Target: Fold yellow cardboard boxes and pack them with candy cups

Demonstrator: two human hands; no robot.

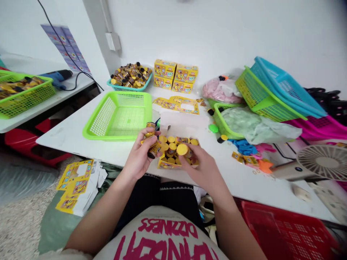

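Note:
My left hand (142, 153) is closed around several small printed tubs (154, 148) with yellow and dark ends, left of an opened yellow carton. In my right hand (200, 164), the fingers grip one tub with a yellow lid (182, 149), held over that carton. The carton (168, 165) stands near the table's front edge with its white flap (179, 122) raised at the back. Inside it, several yellow-lidded tubs (171, 139) stand packed together, and at least one lies on its side. My right hand hides the carton's right part.
A green basket (146, 108) stands left of the carton. Behind it, a teal basket (111, 86) is heaped with tubs. Stacked yellow boxes (175, 76) are against the wall. To the right are tilted baskets (287, 86), plastic bags (244, 122) and a fan (322, 162).

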